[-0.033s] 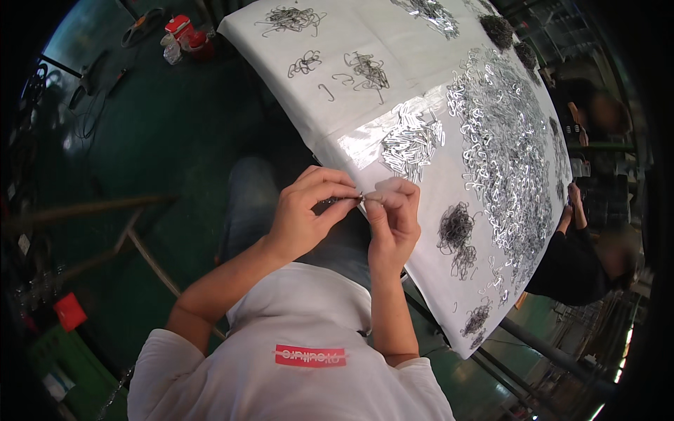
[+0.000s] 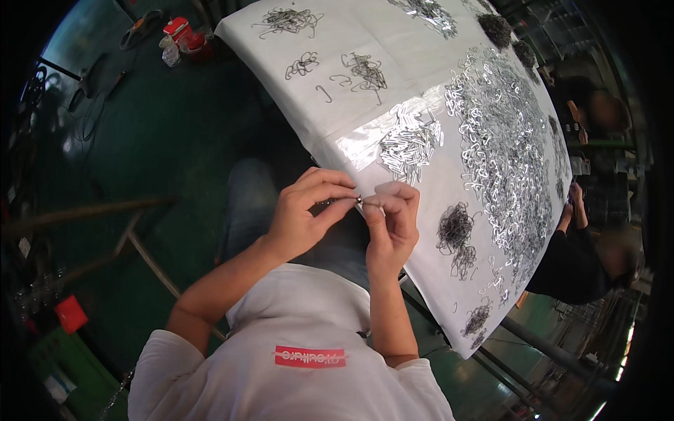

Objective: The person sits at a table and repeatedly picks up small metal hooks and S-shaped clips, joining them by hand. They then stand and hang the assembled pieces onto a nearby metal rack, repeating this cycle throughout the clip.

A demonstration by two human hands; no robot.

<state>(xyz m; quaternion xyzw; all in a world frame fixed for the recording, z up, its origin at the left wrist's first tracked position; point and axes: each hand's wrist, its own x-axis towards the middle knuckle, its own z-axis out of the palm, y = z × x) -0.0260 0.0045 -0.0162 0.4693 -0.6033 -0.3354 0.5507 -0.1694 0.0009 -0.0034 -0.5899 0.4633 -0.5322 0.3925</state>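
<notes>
At the near edge of the white-covered table (image 2: 430, 242), my left hand (image 2: 298, 214) and my right hand (image 2: 392, 224) meet fingertip to fingertip. A small shiny metal piece (image 2: 359, 201) is pinched between them, with thumb and fingers of each hand closed on it. Its exact shape is mostly covered by the fingers. Just beyond my hands lies a pile of straight, bright metal clips (image 2: 411, 146). To the right of my right hand sits a tangle of dark wire hooks (image 2: 456, 231).
A broad spread of silvery hooks (image 2: 509, 154) covers the table's right side. Smaller heaps of wire hooks (image 2: 365, 70) lie toward the far left. Across the table a person in dark clothing (image 2: 572, 270) reaches to its edge. A red container (image 2: 179, 28) stands beyond the table's left side.
My right fingertips have shifted very slightly left, and a little more of the shiny metal piece shows between the hands. Otherwise the scene looks the same.
</notes>
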